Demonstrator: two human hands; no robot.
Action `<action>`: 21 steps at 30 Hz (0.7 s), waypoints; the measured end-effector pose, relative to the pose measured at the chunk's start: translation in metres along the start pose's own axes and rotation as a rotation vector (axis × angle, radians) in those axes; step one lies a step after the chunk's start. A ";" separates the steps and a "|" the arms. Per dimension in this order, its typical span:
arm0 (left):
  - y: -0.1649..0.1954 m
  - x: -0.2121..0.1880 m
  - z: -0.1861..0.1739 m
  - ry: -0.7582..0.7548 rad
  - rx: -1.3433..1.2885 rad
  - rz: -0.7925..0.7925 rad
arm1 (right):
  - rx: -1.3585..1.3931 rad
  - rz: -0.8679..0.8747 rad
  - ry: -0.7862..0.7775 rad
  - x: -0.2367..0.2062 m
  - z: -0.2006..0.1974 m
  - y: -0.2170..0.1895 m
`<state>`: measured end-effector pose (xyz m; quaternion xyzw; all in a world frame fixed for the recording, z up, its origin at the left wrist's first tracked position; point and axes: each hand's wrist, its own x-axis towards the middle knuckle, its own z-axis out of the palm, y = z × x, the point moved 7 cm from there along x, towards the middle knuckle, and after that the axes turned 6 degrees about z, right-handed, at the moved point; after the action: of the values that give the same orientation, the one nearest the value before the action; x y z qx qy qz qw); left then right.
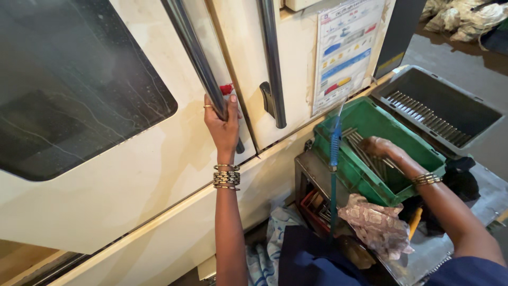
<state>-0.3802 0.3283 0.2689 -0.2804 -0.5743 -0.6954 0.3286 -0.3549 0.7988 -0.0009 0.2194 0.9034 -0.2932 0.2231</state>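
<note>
My left hand (pixel 222 124) is wrapped around the long steel bar handle (pixel 197 55) of a cream machine door (pixel 132 159) with a dark window (pixel 69 85). My right hand (pixel 381 148) reaches down into a green plastic crate (pixel 418 151) and rests on several thin metal rods (pixel 365 153) lying in it; whether its fingers grip a rod I cannot tell. Bangles sit on both wrists.
A second door with its own steel handle (pixel 272 63) and a coloured chart (pixel 346 50) is to the right. A grey tray (pixel 439 108) holds a row of metal pins. A blue-handled air tool (pixel 334 148), a patterned rag (pixel 378 225) and a metal stand (pixel 312 175) are nearby.
</note>
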 end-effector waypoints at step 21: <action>-0.039 0.011 -0.017 0.017 0.041 -0.064 | 0.337 -0.545 0.877 -0.001 -0.079 -0.016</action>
<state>-0.4178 0.3152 0.2505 -0.2494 -0.5944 -0.6959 0.3166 -0.3839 0.8368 0.0640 0.1119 0.8764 -0.3621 -0.2972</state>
